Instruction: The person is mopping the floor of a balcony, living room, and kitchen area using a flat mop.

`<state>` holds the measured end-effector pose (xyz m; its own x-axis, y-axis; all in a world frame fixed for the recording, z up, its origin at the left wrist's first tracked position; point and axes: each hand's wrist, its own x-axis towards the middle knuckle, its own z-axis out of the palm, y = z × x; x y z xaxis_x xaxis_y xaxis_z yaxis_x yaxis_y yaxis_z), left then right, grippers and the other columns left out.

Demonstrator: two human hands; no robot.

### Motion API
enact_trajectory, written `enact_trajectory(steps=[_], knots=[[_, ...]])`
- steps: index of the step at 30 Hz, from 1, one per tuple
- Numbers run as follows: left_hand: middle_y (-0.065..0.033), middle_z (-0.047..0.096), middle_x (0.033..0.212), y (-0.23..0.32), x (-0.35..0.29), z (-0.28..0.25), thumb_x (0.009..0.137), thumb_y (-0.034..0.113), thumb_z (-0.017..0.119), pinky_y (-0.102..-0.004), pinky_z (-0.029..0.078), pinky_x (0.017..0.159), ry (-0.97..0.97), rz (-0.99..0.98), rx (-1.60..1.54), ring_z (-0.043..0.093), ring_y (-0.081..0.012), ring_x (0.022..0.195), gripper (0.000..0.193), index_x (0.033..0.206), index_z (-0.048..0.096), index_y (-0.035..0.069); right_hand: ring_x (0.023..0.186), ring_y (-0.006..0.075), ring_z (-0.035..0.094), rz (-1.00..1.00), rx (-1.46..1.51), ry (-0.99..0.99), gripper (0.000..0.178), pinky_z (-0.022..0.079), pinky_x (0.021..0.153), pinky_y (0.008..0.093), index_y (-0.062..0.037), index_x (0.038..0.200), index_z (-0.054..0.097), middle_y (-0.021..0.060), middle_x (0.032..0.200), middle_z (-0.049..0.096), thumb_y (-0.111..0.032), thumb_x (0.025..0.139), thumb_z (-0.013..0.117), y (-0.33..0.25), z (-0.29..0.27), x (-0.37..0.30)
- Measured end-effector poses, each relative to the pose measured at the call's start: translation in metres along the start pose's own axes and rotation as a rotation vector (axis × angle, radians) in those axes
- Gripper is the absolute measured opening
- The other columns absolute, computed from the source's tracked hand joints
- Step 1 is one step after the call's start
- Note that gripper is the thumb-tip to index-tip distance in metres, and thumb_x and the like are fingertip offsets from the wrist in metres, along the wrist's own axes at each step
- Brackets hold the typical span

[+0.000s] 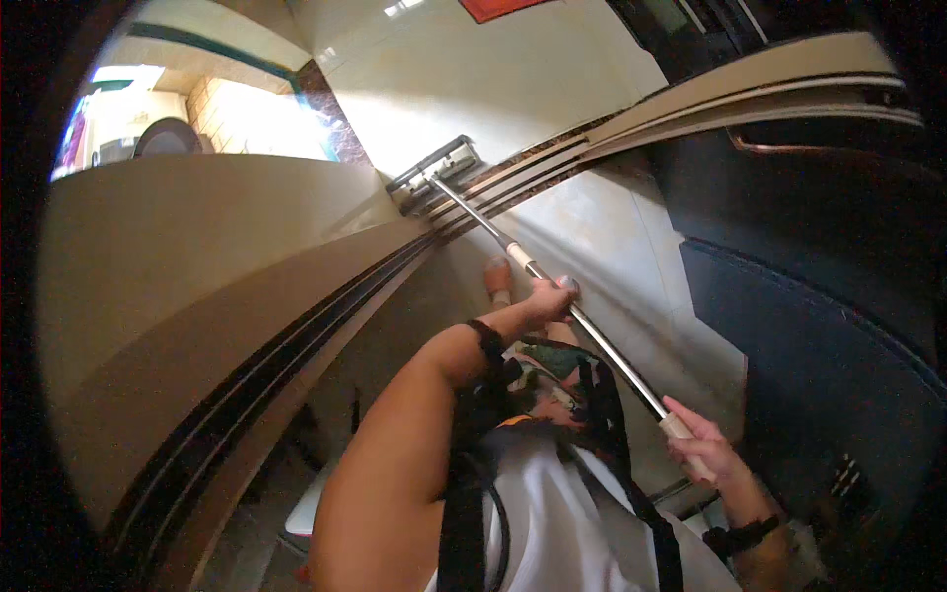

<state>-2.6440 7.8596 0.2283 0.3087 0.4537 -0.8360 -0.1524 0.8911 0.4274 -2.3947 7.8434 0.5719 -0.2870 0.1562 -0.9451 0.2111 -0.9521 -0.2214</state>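
Note:
A mop with a long silvery pole (619, 360) slants from my lower right up to the floor ahead. My left hand (552, 300) is wrapped round the pole about midway, just below a cream-coloured sleeve. My right hand (706, 449) grips the cream handle at the near end, close to my right side. Beyond the doorway's sliding tracks, the wide mop head (434, 174) rests on the pale floor beside the edge of the left-hand wall. Its underside is hidden from me.
Dark floor tracks (513, 192) cross the doorway, with door frame panels (750, 89) on the right. A dark cabinet-like surface (809, 326) stands at my right. A red mat (503, 8) lies at the far edge, and my foot (497, 276) is near the pole.

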Motion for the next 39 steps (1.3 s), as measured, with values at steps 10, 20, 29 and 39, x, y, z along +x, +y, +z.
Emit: enact_trajectory(steps=[10,20,29,39], knots=[[-0.0146,0.053,0.084,0.153,0.024,-0.102,0.075,0.017,0.058,-0.0374,0.049,0.063,0.575,0.202,0.113,0.054,-0.0243,0.078,0.05,0.109,0.025,-0.001,0.039,0.0073,0.04,-0.11,0.184,-0.159,0.062,0.029,0.033,0.0224,-0.0181,0.139,0.019,0.0047,0.08,0.051,-0.014,0.086,0.051,-0.069,0.067,0.176],[-0.0124,0.053,0.081,0.06,0.007,0.077,0.08,0.025,0.052,-0.0367,0.048,0.063,-0.03,-0.164,0.31,0.055,-0.0236,0.076,0.038,0.104,0.033,0.002,0.053,0.0033,0.042,-0.224,-0.08,0.218,0.056,0.033,0.043,0.0184,-0.0128,0.135,0.032,-0.0004,0.081,0.053,-0.019,0.085,0.056,0.049,-0.007,-0.029],[-0.0104,0.053,0.078,0.165,0.08,0.086,0.084,0.032,0.046,-0.036,0.048,0.062,-0.543,0.071,1.426,0.057,-0.023,0.074,0.032,0.1,0.041,0.004,0.058,0.0071,0.047,-0.066,0.316,0.439,0.054,0.037,0.045,0.0191,-0.01,0.133,0.034,0.0045,0.092,0.055,-0.012,0.084,0.055,-0.032,0.034,-0.014],[-0.0109,0.051,0.065,0.182,0.13,0.117,0.078,0.03,0.051,-0.0375,0.044,0.052,-0.237,-0.169,0.898,0.054,-0.0238,0.061,0.043,0.105,0.034,0.001,0.078,0.0116,0.051,-0.016,0.341,0.581,0.05,0.045,0.066,0.0262,-0.0071,0.131,0.036,0.0077,0.094,0.054,-0.011,0.084,0.055,-0.07,0.023,0.014]])
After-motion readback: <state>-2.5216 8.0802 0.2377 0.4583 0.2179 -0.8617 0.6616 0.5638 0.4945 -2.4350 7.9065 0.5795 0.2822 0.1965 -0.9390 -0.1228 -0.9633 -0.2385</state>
